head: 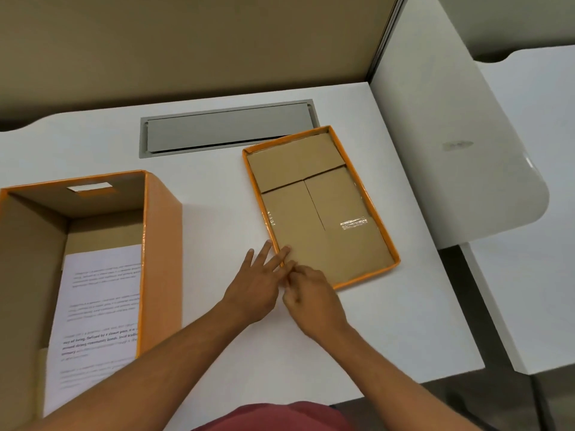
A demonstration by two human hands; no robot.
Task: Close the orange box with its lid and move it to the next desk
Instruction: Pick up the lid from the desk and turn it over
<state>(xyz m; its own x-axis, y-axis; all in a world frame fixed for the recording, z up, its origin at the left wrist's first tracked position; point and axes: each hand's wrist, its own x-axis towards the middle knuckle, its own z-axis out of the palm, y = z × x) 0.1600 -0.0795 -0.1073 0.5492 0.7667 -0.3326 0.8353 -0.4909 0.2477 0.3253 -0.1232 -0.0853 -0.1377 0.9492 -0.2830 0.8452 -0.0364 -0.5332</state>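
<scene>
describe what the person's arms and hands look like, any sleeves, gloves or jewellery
Both forearms are bare up to the picture's lower edge: no sleeves show. The left hand and right hand wear no gloves, and no ring, watch or bracelet is visible on the fingers or wrists. A bit of reddish-maroon clothing shows at the bottom edge, between the arms.

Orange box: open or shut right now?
Open. The orange box has no top; printed paper shows inside, and its lid lies upside down on the desk beside it.
</scene>
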